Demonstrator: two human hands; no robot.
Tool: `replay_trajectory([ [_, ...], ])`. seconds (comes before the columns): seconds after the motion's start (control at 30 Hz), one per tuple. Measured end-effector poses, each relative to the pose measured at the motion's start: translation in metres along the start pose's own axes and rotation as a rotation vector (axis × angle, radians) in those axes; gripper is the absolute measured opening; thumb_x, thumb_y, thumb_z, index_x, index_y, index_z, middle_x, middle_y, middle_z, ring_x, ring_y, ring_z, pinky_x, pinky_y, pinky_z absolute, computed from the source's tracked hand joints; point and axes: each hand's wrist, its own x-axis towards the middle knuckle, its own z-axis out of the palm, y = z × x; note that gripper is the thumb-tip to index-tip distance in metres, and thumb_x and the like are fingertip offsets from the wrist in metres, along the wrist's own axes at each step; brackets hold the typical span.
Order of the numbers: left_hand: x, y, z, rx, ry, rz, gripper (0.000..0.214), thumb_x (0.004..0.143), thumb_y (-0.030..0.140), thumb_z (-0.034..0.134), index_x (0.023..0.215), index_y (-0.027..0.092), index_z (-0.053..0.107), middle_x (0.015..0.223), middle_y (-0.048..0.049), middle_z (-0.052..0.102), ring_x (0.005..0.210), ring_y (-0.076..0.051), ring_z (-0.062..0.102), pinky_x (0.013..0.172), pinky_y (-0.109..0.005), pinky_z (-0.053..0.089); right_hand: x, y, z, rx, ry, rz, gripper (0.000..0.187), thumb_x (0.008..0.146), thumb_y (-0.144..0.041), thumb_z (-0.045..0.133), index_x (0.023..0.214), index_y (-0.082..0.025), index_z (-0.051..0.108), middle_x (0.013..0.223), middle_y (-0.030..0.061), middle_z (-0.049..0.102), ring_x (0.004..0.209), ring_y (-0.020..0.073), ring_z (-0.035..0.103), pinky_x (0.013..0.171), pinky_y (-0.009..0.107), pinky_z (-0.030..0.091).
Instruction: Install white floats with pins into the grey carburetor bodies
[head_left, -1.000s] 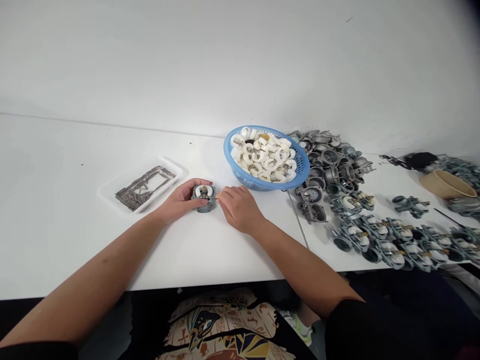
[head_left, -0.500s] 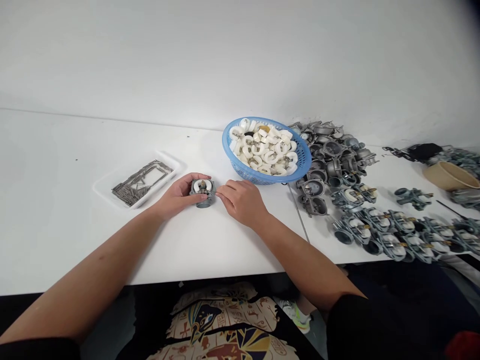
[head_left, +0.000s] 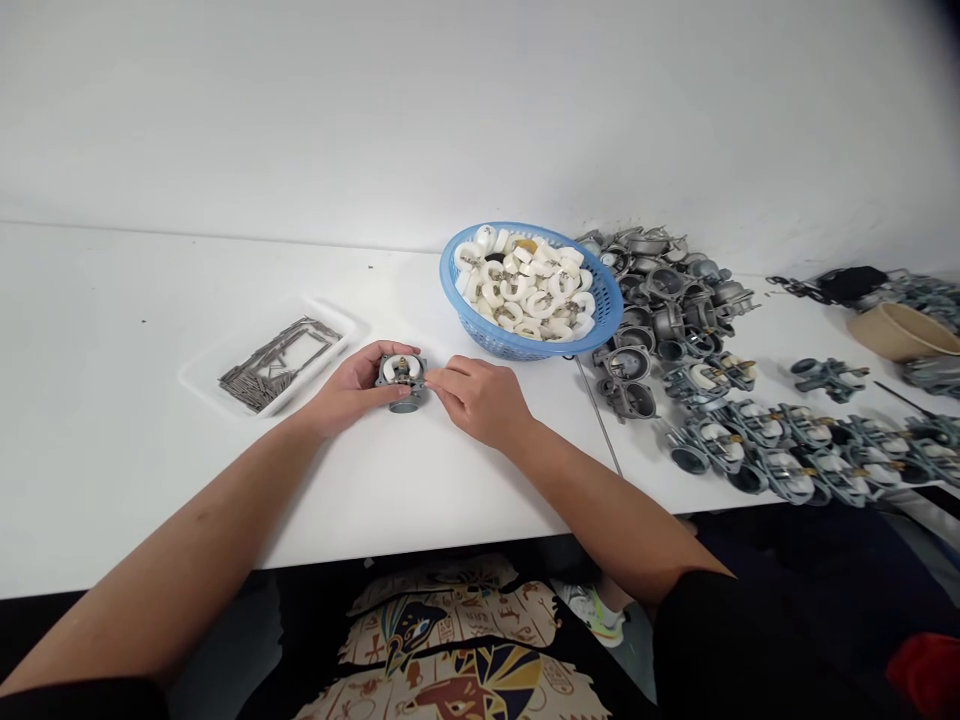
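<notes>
My left hand (head_left: pixel 363 382) is closed round a grey metal carburetor body (head_left: pixel 406 404), which it holds just at the white table. A white C-shaped float (head_left: pixel 392 371) sits in the carburetor's upturned face, with a small brass piece in its middle. At the carburetor's right side, my right hand (head_left: pixel 484 398) pinches with thumb and forefinger. What those fingertips hold is too small to make out, perhaps a thin pin. Left of my hands lies a white tray (head_left: pixel 196 378) with many thin metal pins (head_left: pixel 259 388).
A blue basket (head_left: pixel 487 338) heaped with white floats (head_left: pixel 540 300) stands behind my right hand. To its right are piled carburetor bodies (head_left: pixel 667 282), and rows of carburetors with floats (head_left: pixel 787 470) line the table's front right. A tan bowl (head_left: pixel 900 333) stands far right.
The view has shifted slightly. Both hands stay at the carburetor, the right one still pinching at its right side. Nothing has been let go.
</notes>
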Motion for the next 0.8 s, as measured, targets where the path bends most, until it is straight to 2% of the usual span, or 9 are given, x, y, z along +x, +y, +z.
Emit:
replay_trajectory([
  [0.17, 0.0005, 0.0002, -0.0003, 0.002, 0.005, -0.003, 0.05, 0.073, 0.03, 0.085, 0.118, 0.022, 0.065, 0.102, -0.0061, 0.063, 0.087, -0.017, 0.057, 0.076, -0.034, 0.049, 0.0004, -0.0044, -0.0002, 0.009, 0.024, 0.038, 0.021, 0.099, -0.023, 0.053, 0.102, -0.025, 0.074, 0.084, 0.0005, 0.067, 0.071, 0.0118, 0.056, 0.057, 0.028, 0.029],
  [0.43, -0.0009, -0.0006, -0.004, 0.018, -0.01, -0.031, 0.049, 0.076, 0.028, 0.082, 0.12, 0.023, 0.063, 0.125, -0.0094, 0.059, 0.098, -0.019, 0.057, 0.082, -0.034, 0.051, 0.0, -0.0064, 0.0039, 0.076, 0.038, 0.04, 0.026, 0.102, -0.03, 0.049, 0.103, -0.024, 0.075, 0.076, -0.0009, 0.07, 0.068, 0.0122, 0.059, 0.059, 0.028, 0.032],
  [0.63, -0.0018, -0.0001, -0.0046, 0.035, -0.05, -0.008, 0.052, 0.079, 0.032, 0.08, 0.127, 0.022, 0.06, 0.106, -0.0079, 0.062, 0.092, -0.019, 0.058, 0.08, -0.036, 0.05, 0.0012, -0.0068, 0.005, 0.241, 0.038, 0.118, 0.021, 0.101, -0.031, 0.054, 0.103, -0.023, 0.073, 0.092, -0.0012, 0.075, 0.075, 0.0117, 0.065, 0.064, 0.026, 0.037],
  [0.8, -0.0027, 0.0019, -0.004, 0.025, -0.07, -0.007, 0.054, 0.081, 0.034, 0.079, 0.129, 0.021, 0.058, 0.106, -0.0086, 0.062, 0.094, -0.021, 0.06, 0.081, -0.037, 0.051, 0.0018, -0.0076, 0.0041, 0.29, 0.071, 0.123, 0.017, 0.098, -0.029, 0.058, 0.101, -0.023, 0.074, 0.088, -0.0029, 0.074, 0.071, 0.01, 0.061, 0.063, 0.025, 0.037],
])
